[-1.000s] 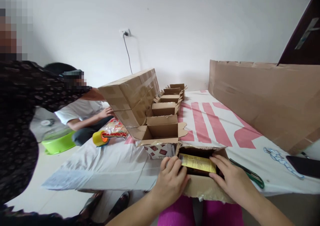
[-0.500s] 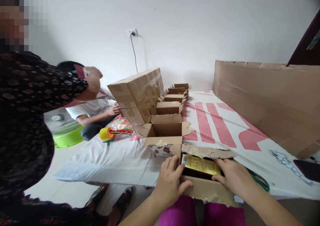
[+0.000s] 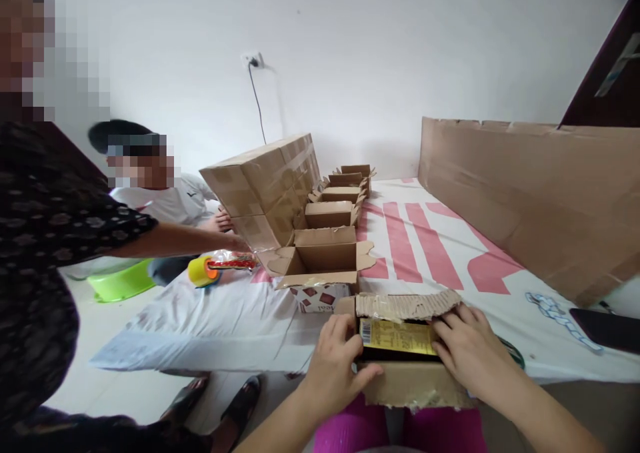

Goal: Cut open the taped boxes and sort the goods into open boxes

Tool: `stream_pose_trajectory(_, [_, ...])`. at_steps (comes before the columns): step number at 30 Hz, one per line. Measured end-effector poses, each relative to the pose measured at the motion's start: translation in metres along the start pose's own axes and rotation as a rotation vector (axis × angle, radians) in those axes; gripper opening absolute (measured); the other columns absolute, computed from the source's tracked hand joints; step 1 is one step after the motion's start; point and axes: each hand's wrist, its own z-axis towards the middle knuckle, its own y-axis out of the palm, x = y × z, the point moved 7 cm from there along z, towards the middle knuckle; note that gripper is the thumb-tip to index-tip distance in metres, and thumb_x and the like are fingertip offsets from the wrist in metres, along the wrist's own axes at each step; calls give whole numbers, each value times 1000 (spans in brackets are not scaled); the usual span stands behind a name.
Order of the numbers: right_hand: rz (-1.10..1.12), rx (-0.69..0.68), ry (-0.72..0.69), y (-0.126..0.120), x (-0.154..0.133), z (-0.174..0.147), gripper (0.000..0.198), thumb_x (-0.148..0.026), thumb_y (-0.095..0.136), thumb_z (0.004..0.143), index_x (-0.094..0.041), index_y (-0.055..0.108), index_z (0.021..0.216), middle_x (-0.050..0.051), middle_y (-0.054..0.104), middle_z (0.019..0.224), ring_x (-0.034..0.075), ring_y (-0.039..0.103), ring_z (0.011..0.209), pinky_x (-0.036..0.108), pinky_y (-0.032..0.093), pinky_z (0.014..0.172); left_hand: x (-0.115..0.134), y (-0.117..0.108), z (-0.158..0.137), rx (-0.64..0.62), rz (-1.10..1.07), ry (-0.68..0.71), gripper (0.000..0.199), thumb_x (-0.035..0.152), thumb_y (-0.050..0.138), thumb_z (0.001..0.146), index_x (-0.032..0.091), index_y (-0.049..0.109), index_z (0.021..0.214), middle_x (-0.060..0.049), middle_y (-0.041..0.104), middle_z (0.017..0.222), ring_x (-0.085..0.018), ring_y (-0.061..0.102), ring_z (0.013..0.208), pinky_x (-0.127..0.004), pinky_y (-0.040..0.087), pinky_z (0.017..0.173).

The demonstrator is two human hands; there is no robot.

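In front of my knees is a small open cardboard box (image 3: 415,383) with torn, taped flaps. A yellow printed packet with a barcode (image 3: 397,336) lies inside it. My left hand (image 3: 335,359) grips the box's left end, fingers over the edge and thumb along the near wall. At the opposite end, my right hand (image 3: 465,339) curls over the right side, its fingertips beside the yellow packet's end. Just beyond stands another open cardboard box (image 3: 327,256) with its flaps spread. A box printed with dark red diamonds (image 3: 320,298) shows below its near flap.
Several open boxes (image 3: 333,213) run back beside a stack of taped cartons (image 3: 270,186). A tall cardboard sheet (image 3: 525,199) stands at right, near a dark phone-like object (image 3: 610,329). Yellow tape (image 3: 200,271) lies left. Two people are at left, one reaching over the bed (image 3: 200,333).
My right hand has shifted up along the box's right end, its fingers now closer together. The standing person's arm has lowered toward the packets by the cartons. The view has shifted slightly right.
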Motion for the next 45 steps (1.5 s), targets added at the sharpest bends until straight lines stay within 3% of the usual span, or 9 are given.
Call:
stream_pose_trajectory(4, [145,-1,-21,-9,9,1,39,-13,56,83,-23,64,120,10,67,117,31,54,112,50,48,90,4,0,6,-41,44,104,27,33,75,78,19,65,98,-13,63,115,-32,55,111,-50,49,93])
stream_pose_trajectory(7, [259,103,29,-20,25,1,36,-11,46,90,-20,64,121,11,64,125,26,54,118,47,48,99,-3,6,12,-67,98,114,59,22,70,80,21,50,136,-17,46,147,-34,48,128,-52,45,102])
stream_pose_trajectory(10, [359,160,86,-27,39,-8,33,-11,44,91,-21,65,116,10,65,119,23,59,112,42,51,96,-12,16,17,-100,130,83,78,19,74,76,24,39,146,-18,29,159,-35,46,132,-53,45,103])
stream_pose_trajectory(14, [461,149,156,-26,47,-28,24,-13,46,91,-23,66,99,7,66,100,21,63,96,36,54,83,-16,25,20,-118,153,84,72,20,77,74,23,48,139,-15,35,157,-35,46,129,-54,44,104])
stream_pose_trajectory(22, [514,64,407,4,54,-55,6,-20,61,82,-23,57,85,0,64,82,16,61,71,29,50,67,-17,31,15,-47,209,137,46,24,73,79,21,61,124,-13,51,145,-34,50,118,-53,47,99])
stream_pose_trajectory(29, [529,67,364,9,49,-55,14,-17,52,88,-22,54,75,0,61,76,16,58,71,29,46,68,-15,30,15,-42,214,140,40,26,71,81,21,63,120,-12,53,143,-33,50,116,-52,48,97])
stream_pose_trajectory(37, [495,123,333,2,44,-54,14,-16,48,83,-23,51,71,1,60,72,16,57,67,27,44,61,-15,29,14,-28,209,146,37,27,73,79,22,63,115,-12,55,141,-33,51,115,-50,48,96])
stream_pose_trajectory(42, [507,111,363,4,42,-55,14,-16,47,81,-23,50,70,0,58,68,15,56,62,26,42,58,-15,28,14,-21,217,167,17,30,74,79,21,62,87,-11,57,139,-33,51,113,-49,49,92])
stream_pose_trajectory(45, [557,111,398,8,45,-57,13,-17,47,81,-23,49,69,-2,57,64,14,54,59,26,42,57,-16,28,14,-14,229,177,20,30,74,79,20,56,79,-12,58,138,-34,51,112,-49,49,91])
